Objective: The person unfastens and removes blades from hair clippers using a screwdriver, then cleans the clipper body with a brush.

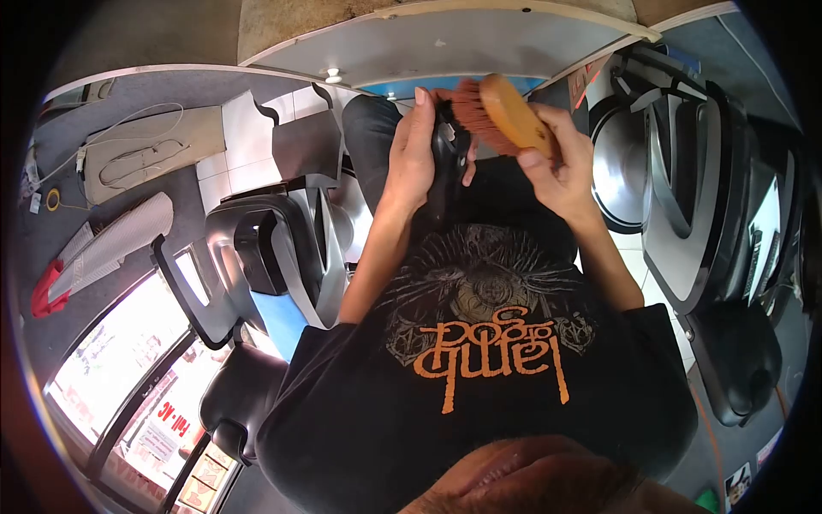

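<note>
My left hand [413, 158] is wrapped round a black hair clipper [446, 163], thumb up along its side, with fingertips showing on the far side. In my right hand [561, 163] is a brush with a yellowish wooden back [514, 116], gripped between thumb and fingers. Its reddish-brown bristles [473, 113] point left and meet or nearly meet the clipper's upper end. The bristles partly hide that end, so contact is hard to judge. Both hands are held in front of my black T-shirt [497, 377], above my lap.
A grey counter or drawer front [437, 47] spans the space ahead. Black and silver salon chairs stand to the left [257, 248] and right [685, 171]. Further left are a cable [128, 137], a rolled sheet [128, 236] and a bright glass door [128, 368].
</note>
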Demonstrator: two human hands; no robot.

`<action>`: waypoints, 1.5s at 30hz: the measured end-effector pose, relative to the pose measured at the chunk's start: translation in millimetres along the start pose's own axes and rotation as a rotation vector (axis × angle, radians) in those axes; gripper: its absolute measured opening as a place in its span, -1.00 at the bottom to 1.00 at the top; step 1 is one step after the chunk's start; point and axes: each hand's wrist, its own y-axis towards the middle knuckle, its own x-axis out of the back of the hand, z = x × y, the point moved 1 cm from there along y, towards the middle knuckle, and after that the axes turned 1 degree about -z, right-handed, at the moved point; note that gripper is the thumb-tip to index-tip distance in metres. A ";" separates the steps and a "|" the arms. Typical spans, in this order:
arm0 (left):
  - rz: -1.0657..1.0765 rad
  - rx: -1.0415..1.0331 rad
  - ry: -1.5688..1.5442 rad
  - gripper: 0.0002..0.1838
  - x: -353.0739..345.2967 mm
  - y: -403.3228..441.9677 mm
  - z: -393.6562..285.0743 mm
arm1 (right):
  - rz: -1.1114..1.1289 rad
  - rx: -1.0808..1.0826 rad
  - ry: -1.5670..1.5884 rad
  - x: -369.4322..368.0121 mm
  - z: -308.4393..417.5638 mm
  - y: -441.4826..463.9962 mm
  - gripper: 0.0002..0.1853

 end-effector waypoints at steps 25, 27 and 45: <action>-0.053 -0.285 0.313 -0.37 25.9 18.8 18.1 | -0.078 -0.124 -0.210 -20.6 -41.6 -9.3 -0.58; -0.051 -0.270 0.325 -0.37 29.4 19.9 17.7 | -0.125 -0.090 -0.120 -20.0 -41.8 -7.7 -0.58; -0.084 -0.343 0.597 -0.39 44.5 36.9 38.2 | 0.020 -0.208 -0.256 -8.0 -36.4 1.1 -0.54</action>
